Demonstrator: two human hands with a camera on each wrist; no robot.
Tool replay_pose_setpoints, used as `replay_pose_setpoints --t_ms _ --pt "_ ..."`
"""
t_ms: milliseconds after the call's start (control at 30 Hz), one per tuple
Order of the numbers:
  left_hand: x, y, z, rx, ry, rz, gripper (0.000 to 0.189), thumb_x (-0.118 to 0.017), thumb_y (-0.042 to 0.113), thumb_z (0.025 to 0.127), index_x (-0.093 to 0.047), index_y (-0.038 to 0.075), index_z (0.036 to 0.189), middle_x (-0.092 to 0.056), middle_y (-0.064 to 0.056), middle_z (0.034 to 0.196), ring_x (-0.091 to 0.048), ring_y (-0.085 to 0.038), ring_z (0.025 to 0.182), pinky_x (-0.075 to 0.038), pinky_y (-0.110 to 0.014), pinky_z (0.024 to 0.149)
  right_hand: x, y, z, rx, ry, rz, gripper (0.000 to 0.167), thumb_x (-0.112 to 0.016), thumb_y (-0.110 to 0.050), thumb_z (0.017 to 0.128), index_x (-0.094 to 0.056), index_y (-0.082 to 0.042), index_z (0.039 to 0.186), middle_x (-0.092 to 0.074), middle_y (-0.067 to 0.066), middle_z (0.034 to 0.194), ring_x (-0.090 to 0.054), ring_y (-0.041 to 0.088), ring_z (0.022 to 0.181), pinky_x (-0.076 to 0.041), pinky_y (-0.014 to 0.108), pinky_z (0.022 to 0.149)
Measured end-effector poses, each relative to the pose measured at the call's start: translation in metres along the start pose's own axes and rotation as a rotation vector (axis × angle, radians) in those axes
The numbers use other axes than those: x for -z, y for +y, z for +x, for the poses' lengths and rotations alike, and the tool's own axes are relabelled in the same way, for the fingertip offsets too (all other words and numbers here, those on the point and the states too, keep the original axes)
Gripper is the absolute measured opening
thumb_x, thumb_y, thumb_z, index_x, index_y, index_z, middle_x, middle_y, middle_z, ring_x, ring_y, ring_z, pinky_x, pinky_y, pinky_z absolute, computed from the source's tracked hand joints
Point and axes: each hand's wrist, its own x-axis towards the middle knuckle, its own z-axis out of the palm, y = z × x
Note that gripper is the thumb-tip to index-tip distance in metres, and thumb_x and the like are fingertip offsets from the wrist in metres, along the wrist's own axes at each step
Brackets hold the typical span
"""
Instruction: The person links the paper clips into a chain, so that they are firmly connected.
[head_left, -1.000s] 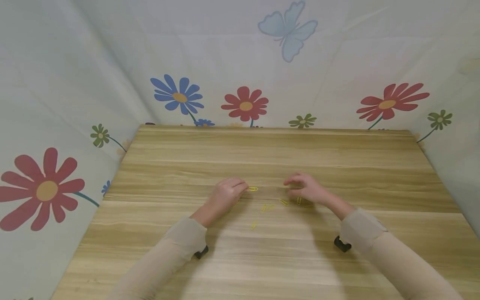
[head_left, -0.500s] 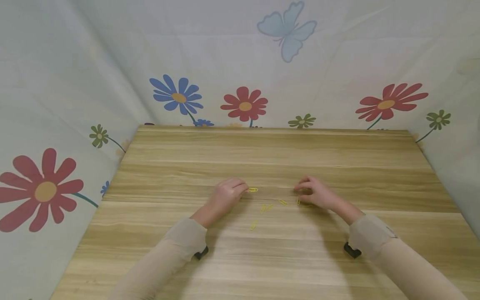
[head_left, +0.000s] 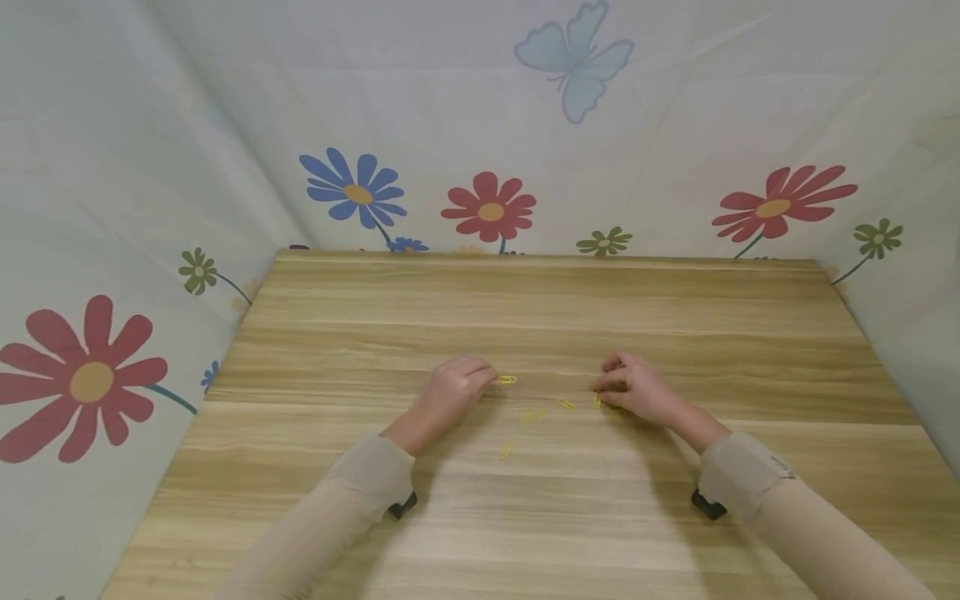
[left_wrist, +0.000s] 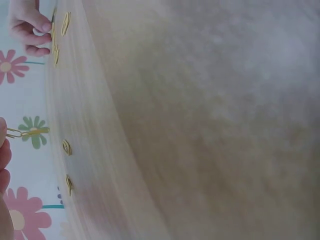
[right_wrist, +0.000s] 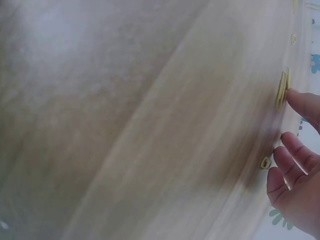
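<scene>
In the head view my left hand [head_left: 452, 387] pinches a yellow paper clip [head_left: 507, 379] that points right from the fingertips. The left wrist view shows two wire loops linked end to end in that grip, the outer paper clip [left_wrist: 36, 131] held above the table. My right hand [head_left: 636, 390] is low over the table, fingers bent and spread from the thumb. Its thumb tip [right_wrist: 295, 99] is right at an upright-looking paper clip [right_wrist: 282, 92]; another paper clip [right_wrist: 265, 163] lies by the other fingertips.
Between the hands several loose yellow clips lie on the wood-grain table [head_left: 480, 533], among them a paper clip [head_left: 566, 404] in the middle and a paper clip [head_left: 507, 451] nearer the body. A flower-printed cloth [head_left: 660, 125] stands behind the table and along its sides.
My right hand has drawn back to the right and lowered to the paper clip beside its thumb, its fingers closing in somewhat. The left hand and its clips have stayed in place.
</scene>
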Motion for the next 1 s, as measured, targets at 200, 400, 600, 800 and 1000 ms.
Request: replay_pose_setpoints --t_ms 200,400,600,800,1000 --pt "-0.0014 -0.0008 -0.0004 -0.005 0.000 -0.002 0.010 -0.065 0.018 0.079 -0.068 0.009 0.081 -0.068 -0.002 0.082 -0.064 -0.012 0.078 -0.051 -0.021 0.074 -0.0016 0.0025 0.0008 0.017 0.027 -0.015 0.016 -0.067 -0.016 0.077 -0.070 -0.011 0.091 -0.053 0.014 0.109 -0.046 0.030 0.101 -0.040 0.046 0.083" --pt "-0.0014 -0.0011 -0.0012 0.004 -0.018 -0.009 0.009 -0.064 0.017 0.080 -0.068 0.009 0.081 -0.068 -0.001 0.082 -0.064 -0.011 0.078 -0.051 -0.020 0.074 -0.0029 0.0018 0.0011 0.037 0.044 -0.045 0.015 -0.068 -0.016 0.076 -0.070 -0.010 0.090 -0.053 0.013 0.106 -0.048 0.028 0.097 -0.041 0.044 0.081" --pt "-0.0010 -0.0006 -0.0001 0.007 -0.025 -0.009 0.010 -0.063 0.017 0.081 -0.068 0.009 0.081 -0.068 -0.001 0.082 -0.064 -0.011 0.077 -0.051 -0.019 0.074 -0.0045 0.0016 0.0009 0.072 0.070 -0.092 0.015 -0.069 -0.015 0.075 -0.070 -0.010 0.088 -0.055 0.012 0.103 -0.051 0.026 0.093 -0.044 0.042 0.078" --pt "-0.0008 -0.0005 0.0006 0.004 -0.008 -0.007 0.008 -0.064 0.017 0.079 -0.068 0.009 0.080 -0.068 -0.001 0.082 -0.064 -0.012 0.077 -0.051 -0.020 0.074 -0.0064 0.0022 0.0022 0.086 0.083 -0.142 0.012 -0.070 -0.016 0.074 -0.069 -0.010 0.085 -0.056 0.012 0.101 -0.052 0.027 0.093 -0.044 0.042 0.079" --pt "-0.0018 -0.0007 -0.0001 -0.007 0.004 -0.002 0.009 -0.065 0.017 0.079 -0.068 0.009 0.080 -0.068 -0.001 0.082 -0.064 -0.012 0.077 -0.051 -0.021 0.073 -0.0074 0.0018 0.0030 0.076 0.075 -0.162 0.008 -0.069 -0.014 0.075 -0.067 -0.009 0.082 -0.056 0.011 0.099 -0.052 0.026 0.092 -0.045 0.041 0.079"
